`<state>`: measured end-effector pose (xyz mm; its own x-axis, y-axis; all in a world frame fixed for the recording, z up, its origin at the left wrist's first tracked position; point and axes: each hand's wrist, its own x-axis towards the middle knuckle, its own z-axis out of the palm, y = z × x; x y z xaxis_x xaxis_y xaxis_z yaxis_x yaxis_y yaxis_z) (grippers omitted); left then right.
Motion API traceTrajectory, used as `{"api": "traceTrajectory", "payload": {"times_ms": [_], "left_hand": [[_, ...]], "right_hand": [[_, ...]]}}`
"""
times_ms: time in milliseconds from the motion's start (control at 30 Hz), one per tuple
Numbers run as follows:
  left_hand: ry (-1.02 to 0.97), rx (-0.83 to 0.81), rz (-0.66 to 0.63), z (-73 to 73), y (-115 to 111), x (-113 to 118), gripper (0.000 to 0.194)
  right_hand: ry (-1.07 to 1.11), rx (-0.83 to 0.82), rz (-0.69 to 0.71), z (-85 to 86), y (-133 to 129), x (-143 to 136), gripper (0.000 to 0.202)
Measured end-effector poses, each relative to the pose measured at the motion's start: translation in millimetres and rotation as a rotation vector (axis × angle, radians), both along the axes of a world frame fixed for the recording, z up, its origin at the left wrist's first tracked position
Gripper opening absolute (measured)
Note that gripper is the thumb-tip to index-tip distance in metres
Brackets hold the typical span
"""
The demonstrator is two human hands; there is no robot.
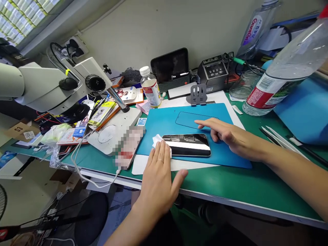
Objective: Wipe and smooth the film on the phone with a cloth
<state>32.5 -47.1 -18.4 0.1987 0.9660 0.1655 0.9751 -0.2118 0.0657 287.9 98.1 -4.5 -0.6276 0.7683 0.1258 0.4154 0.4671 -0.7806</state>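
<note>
A dark, glossy phone [191, 145] lies flat on a blue mat [164, 119]. My left hand [160, 174] rests with its fingers stretched over a white cloth [156, 139] at the phone's left end, thumb spread to the side. Beyond the phone, a clear sheet with a black outline [184, 119] lies on the mat. My right hand [220, 134] hovers at the phone's right end, index finger extended above the outlined sheet and the other fingers curled; nothing shows in it. White paper [179, 165] sticks out from under the mat.
A microscope [77, 82] stands at the left, near a partly blurred phone [130, 147] with a cable. Bottles [151, 89] and a dark-screened device [170, 68] stand behind the mat. Tweezers [284, 140] and a large bottle [279, 78] are at the right.
</note>
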Motion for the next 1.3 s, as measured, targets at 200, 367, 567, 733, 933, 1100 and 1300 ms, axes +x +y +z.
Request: {"api": "traceTrajectory", "payload": {"times_ms": [200,367,567,733,933,1100,1300], "left_hand": [[-0.029,-0.037,-0.053,1.3,-2.2,8.5,0.080],[-0.066,-0.030,-0.042,3.9,34.2,37.6,0.091],[-0.082,-0.022,-0.156,1.9,-1.3,37.8,0.091],[-0.046,-0.050,-0.115,4.4,26.8,22.7,0.083],[-0.037,-0.008,-0.129,-0.2,17.3,43.9,0.093],[-0.050,-0.028,-0.181,2.7,7.1,49.4,0.092],[-0.087,-0.059,-0.222,10.7,42.7,71.9,0.094]], "right_hand": [[-0.037,0.006,0.022,-4.1,4.5,1.6,0.097],[-0.025,0.000,0.007,-3.4,1.5,-0.2,0.096],[0.000,0.008,0.003,-4.0,1.0,-0.3,0.096],[-0.035,0.008,0.042,-1.4,3.3,1.6,0.097],[-0.025,-0.011,0.030,1.9,0.2,0.8,0.103],[-0.023,0.005,0.057,0.5,0.6,0.0,0.104],[-0.017,-0.008,0.025,-1.2,2.5,1.3,0.108]]}}
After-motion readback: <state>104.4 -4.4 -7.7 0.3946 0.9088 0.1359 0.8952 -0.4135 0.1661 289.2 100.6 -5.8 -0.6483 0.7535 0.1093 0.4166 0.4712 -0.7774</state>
